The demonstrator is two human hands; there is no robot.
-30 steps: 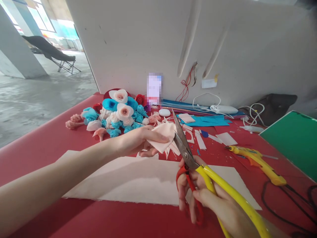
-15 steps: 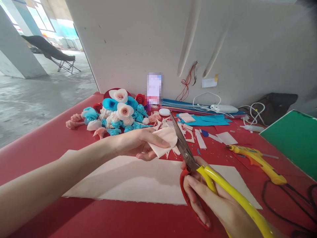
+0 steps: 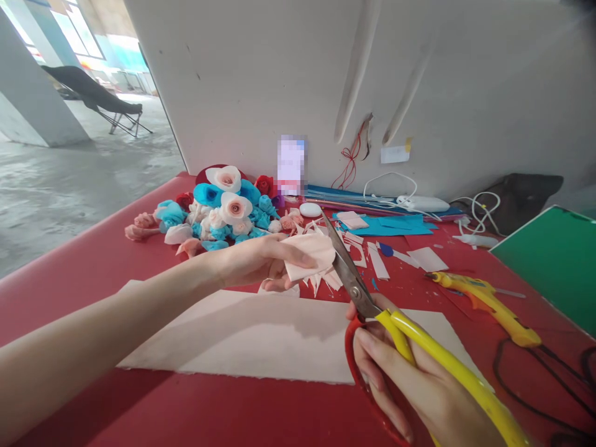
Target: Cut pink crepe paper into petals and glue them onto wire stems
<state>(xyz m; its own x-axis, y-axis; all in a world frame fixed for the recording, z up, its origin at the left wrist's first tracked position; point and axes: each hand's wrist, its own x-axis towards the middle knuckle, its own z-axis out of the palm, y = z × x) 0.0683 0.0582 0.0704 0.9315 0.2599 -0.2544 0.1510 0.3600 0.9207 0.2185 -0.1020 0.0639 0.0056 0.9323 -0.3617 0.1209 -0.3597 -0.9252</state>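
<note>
Between the thumb and fingers of my left hand (image 3: 265, 261) is a pale pink paper piece (image 3: 314, 253) with a rounded right edge. My right hand (image 3: 400, 366) grips scissors (image 3: 356, 292) with yellow and red handles, fingers through the red loop. The blades point up and away, beside the rounded edge of the paper; they look nearly closed. Below both hands a long pale pink sheet (image 3: 242, 338) lies across the red table. A small pale scrap (image 3: 282, 290) rests at its far edge, under my left fingers.
Paper flowers (image 3: 223, 211) in blue, white, pink and red are heaped at the back left. Paper offcuts (image 3: 358, 254) lie behind the scissors. A yellow glue gun (image 3: 484, 304) with a black cable is at right, near a green board (image 3: 554, 267). A phone (image 3: 291, 164) leans against the wall.
The paper piece has turned in my left hand, its lower corner swinging up. My right hand and the scissors have shifted slightly right and down. A small scrap now shows under my left fingers.
</note>
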